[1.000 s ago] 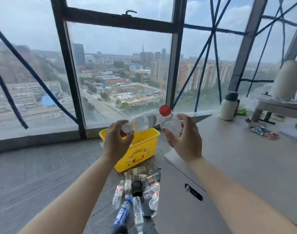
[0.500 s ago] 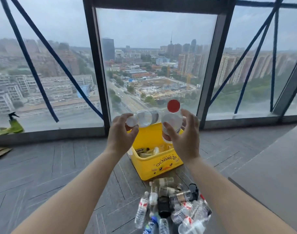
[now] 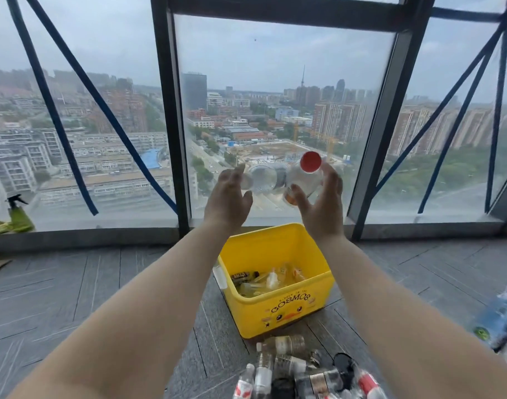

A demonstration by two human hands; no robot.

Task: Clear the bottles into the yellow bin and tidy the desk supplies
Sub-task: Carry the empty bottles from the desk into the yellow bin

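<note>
Grey floor [image 3: 73, 283] carries the yellow bin [image 3: 255, 312]. Above it, the right hand [image 3: 318, 208] has its grip curled round a red-capped bottle [image 3: 302, 180], probably for dropping. The left hand [image 3: 227, 200] is at a clear bottle [image 3: 262, 178], grip impossible to tell.

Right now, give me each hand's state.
Left hand: open, clear bottle just beyond it.
Right hand: red-capped bottle between thumb and fingers; grip cannot be told.

Clear bottle [image 3: 264, 178] and red-capped bottle [image 3: 304, 181] are above the part-filled yellow bin [image 3: 287, 312].
</note>
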